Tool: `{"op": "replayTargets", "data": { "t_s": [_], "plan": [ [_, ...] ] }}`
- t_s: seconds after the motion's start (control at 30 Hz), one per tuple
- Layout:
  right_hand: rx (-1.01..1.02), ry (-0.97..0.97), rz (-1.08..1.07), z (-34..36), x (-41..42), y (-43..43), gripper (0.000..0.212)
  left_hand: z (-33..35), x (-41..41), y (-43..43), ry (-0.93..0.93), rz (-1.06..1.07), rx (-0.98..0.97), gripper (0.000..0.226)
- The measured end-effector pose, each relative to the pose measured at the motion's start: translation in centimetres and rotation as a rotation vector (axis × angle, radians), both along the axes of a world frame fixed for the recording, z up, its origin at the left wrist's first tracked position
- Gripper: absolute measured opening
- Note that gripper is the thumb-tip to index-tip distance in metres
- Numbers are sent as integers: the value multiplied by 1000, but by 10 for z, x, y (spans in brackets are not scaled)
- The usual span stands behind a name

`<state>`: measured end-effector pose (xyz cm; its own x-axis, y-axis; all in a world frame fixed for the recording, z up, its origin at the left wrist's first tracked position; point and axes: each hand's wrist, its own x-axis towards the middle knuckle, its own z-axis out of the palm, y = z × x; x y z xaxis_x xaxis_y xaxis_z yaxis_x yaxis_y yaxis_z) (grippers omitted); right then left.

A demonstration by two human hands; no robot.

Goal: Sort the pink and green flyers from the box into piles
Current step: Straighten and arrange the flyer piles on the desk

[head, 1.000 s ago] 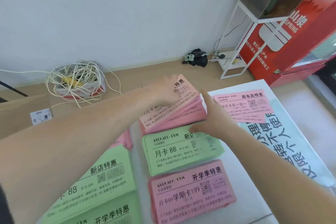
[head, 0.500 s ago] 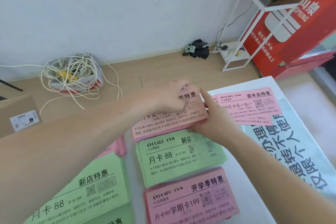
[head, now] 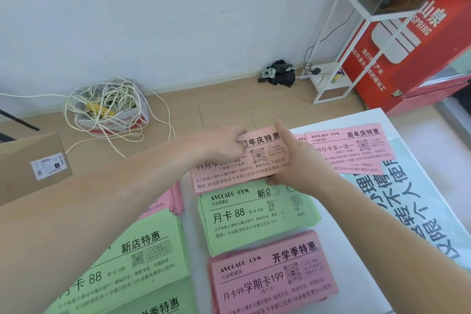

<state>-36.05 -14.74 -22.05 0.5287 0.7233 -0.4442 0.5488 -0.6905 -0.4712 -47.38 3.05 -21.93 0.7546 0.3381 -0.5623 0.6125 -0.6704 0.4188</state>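
I see both hands clamped on the pink flyers (head: 257,163) at the far end of the table (head: 356,245). My left hand (head: 225,148) curls over their upper left corner, and my right hand (head: 302,164) pinches the right edge with the thumb up. Just below them lies a green pile (head: 254,219), then a lower pink pile (head: 270,275). Another pink pile (head: 354,145) lies just right of my right hand. My left forearm hides part of the left green pile (head: 132,262). A cardboard box (head: 30,163) stands on the floor at left.
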Motion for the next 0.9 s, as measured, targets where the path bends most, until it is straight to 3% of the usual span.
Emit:
{"op": "replayTargets", "data": {
  "t_s": [0.17, 0.3, 0.4, 0.47, 0.57, 0.6, 0.7, 0.8, 0.9],
  "plan": [
    [-18, 17, -40, 2, -3, 4, 123, 5, 1, -7, -37, 23, 25, 25],
    [-23, 52, -18, 5, -2, 4, 133, 5, 3, -9, -18, 8, 53, 18],
    [-71, 171, 7, 19, 15, -5, 146, 17, 9, -6, -23, 7, 93, 34],
    [2, 179, -108, 24, 38, -14, 126, 30, 20, -5, -81, 0, 150, 40],
    [105, -8, -363, 16, 78, -27, 61, 44, 51, -15, -174, -50, 153, 41],
    [70, -90, -424, 8, 90, -31, 49, 46, 65, -21, -192, -76, 142, 39],
    [-145, -260, -488, -22, 115, -49, 52, 34, 107, -43, -214, -180, 145, 31],
    [-243, -247, -565, -38, 123, -63, 66, 8, 142, -69, -123, -249, 134, 22],
    [-248, -193, -593, -54, 121, -74, 66, -14, 164, -83, -35, -290, 218, 44]
  ]
}}
